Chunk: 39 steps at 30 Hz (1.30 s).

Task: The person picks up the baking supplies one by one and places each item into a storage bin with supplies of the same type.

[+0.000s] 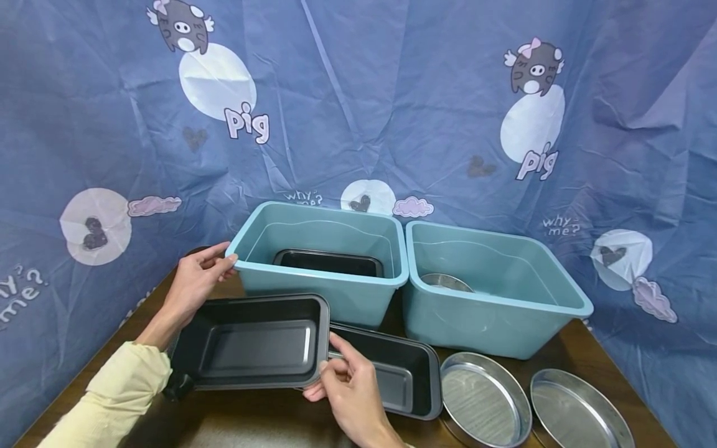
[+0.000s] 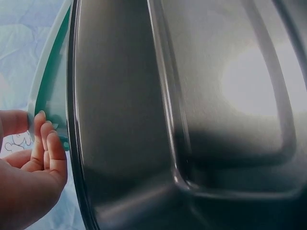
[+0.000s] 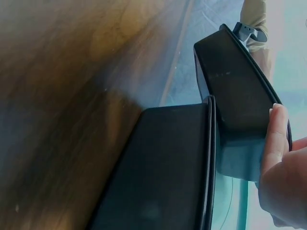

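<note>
A black rectangular loaf pan (image 1: 252, 351) is raised in front of the left blue bin (image 1: 353, 300), its inside facing me. My right hand (image 1: 355, 392) pinches the pan's right edge, thumb on the near side. At the bin's left corner, my left hand (image 1: 193, 277) pinches the rim between thumb and fingers; the left wrist view shows these fingers (image 2: 55, 153) beside the pan (image 2: 120, 110). A second black loaf pan (image 1: 414, 386) rests on the table, partly hidden behind the raised pan and right hand. Inside the left bin lies another black pan (image 1: 330, 261).
Right of the left bin stands another blue bin (image 1: 470, 323), with a round metal sieve (image 1: 446, 282) inside. Two round metal sieves (image 1: 486, 398) lie on the wooden table (image 1: 224, 420) at the front right. A patterned blue cloth (image 1: 358, 93) hangs behind the table.
</note>
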Motion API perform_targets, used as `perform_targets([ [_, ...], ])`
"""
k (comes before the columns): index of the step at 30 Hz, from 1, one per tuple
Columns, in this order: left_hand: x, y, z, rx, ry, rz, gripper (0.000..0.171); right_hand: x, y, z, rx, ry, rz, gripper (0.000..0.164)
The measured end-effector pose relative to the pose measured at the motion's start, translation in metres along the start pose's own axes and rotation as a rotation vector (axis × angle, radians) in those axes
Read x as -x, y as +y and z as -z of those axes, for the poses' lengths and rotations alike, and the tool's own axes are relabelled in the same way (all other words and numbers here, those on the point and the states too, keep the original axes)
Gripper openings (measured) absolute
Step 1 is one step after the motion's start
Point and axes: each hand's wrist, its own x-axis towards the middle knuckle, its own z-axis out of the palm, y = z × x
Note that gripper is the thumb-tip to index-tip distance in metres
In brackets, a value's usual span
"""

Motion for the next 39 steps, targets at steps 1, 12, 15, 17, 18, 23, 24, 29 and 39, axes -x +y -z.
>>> perform_targets([
  [1,0.000,0.000,0.000,0.000,0.000,0.000,0.051,0.001,0.000,0.002,-0.001,0.002,0.001,0.053],
  [12,-0.001,0.000,-0.001,0.019,-0.003,-0.012,0.051,0.006,-0.001,0.016,0.022,0.017,0.014,0.053],
  [15,-0.001,0.000,-0.001,0.018,-0.005,-0.009,0.052,0.008,-0.002,0.020,0.021,0.024,0.020,0.052],
  [17,-0.001,0.000,-0.001,0.019,-0.006,-0.008,0.053,0.009,-0.003,0.022,0.018,0.030,0.023,0.052],
  [18,-0.001,0.001,0.000,0.020,-0.006,-0.009,0.053,0.010,-0.003,0.024,0.016,0.034,0.026,0.052],
  [23,0.000,0.001,0.001,0.040,-0.006,-0.013,0.053,0.013,-0.005,0.030,0.017,0.049,0.025,0.053],
  [24,0.000,0.001,0.001,0.044,-0.006,-0.014,0.052,0.014,-0.006,0.032,0.021,0.054,0.025,0.052],
  [29,0.000,0.000,0.001,0.053,-0.001,-0.014,0.052,0.015,-0.006,0.036,0.023,0.084,0.038,0.051],
  [39,-0.001,-0.002,0.002,0.057,-0.009,-0.017,0.053,0.019,-0.005,0.043,-0.002,0.106,0.118,0.048],
])
